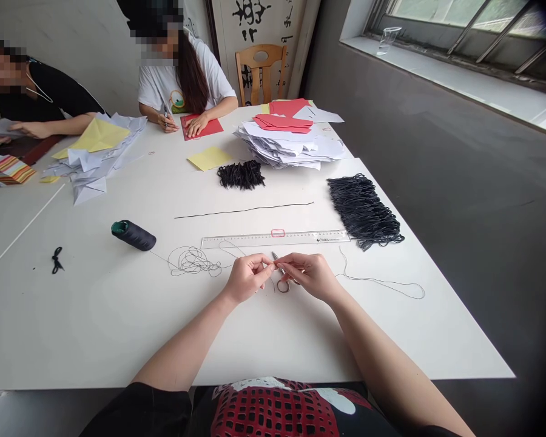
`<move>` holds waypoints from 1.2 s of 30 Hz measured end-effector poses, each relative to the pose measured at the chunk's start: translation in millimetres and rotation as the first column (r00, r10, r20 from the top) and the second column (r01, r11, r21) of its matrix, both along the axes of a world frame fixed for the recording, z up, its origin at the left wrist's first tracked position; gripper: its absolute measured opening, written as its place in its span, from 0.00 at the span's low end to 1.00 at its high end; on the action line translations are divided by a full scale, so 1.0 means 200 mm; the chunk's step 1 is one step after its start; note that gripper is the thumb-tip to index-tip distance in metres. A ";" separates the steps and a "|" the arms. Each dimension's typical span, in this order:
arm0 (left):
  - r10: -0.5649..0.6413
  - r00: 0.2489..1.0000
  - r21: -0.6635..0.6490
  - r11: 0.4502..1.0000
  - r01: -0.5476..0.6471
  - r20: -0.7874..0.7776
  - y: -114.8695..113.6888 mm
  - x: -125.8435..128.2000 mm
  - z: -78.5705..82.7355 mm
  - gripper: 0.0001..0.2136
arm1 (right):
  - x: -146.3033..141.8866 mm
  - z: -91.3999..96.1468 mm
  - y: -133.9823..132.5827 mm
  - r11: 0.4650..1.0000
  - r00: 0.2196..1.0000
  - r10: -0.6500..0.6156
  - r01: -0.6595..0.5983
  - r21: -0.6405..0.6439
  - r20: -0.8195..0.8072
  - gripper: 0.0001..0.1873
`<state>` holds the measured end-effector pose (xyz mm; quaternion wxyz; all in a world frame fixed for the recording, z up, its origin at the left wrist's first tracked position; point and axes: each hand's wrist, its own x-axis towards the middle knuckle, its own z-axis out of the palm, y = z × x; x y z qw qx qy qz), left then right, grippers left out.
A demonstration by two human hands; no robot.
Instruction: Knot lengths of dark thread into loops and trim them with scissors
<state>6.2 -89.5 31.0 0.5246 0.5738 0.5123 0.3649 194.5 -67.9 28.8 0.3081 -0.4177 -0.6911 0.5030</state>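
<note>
My left hand (247,279) and my right hand (313,278) meet fingertip to fingertip above the table, both pinching a thin dark thread (382,280). The pinched bit itself is mostly hidden by the fingers. On the right the thread lies in a long loop; to the left it forms a loose tangle (193,261) leading to a dark spool (134,235) lying on its side. Beneath my fingers is a pair of scissors (283,285), partly covered by my right hand. A clear ruler (255,239) lies just beyond my hands.
A straight dark cord (246,210) lies beyond the ruler. Black cord bundles (241,175) and a larger looped bundle (364,209) sit farther out, near a paper stack (291,145). One small knotted cord (57,260) is at left. Two people work across the white table (118,328).
</note>
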 end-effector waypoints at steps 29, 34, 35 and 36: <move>-0.001 0.989 0.028 1.000 -0.004 0.151 0.01 0.00 -0.02 0.10 | -0.04 0.01 -0.01 0.991 0.987 -0.022 0.000 -0.136 -0.161 0.18; -0.005 0.989 0.032 0.999 0.000 0.148 0.01 0.00 -0.03 0.10 | -0.04 0.00 -0.01 0.989 0.983 -0.027 -0.001 -0.147 -0.181 0.18; 0.001 0.991 0.043 0.999 -0.007 0.134 0.01 0.01 -0.02 0.10 | -0.04 0.00 -0.01 0.988 0.982 -0.029 0.000 -0.153 -0.185 0.18; 0.008 0.993 0.056 0.998 -0.015 0.115 0.00 0.01 -0.02 0.10 | -0.05 0.00 -0.01 0.987 0.982 -0.030 0.000 -0.158 -0.189 0.18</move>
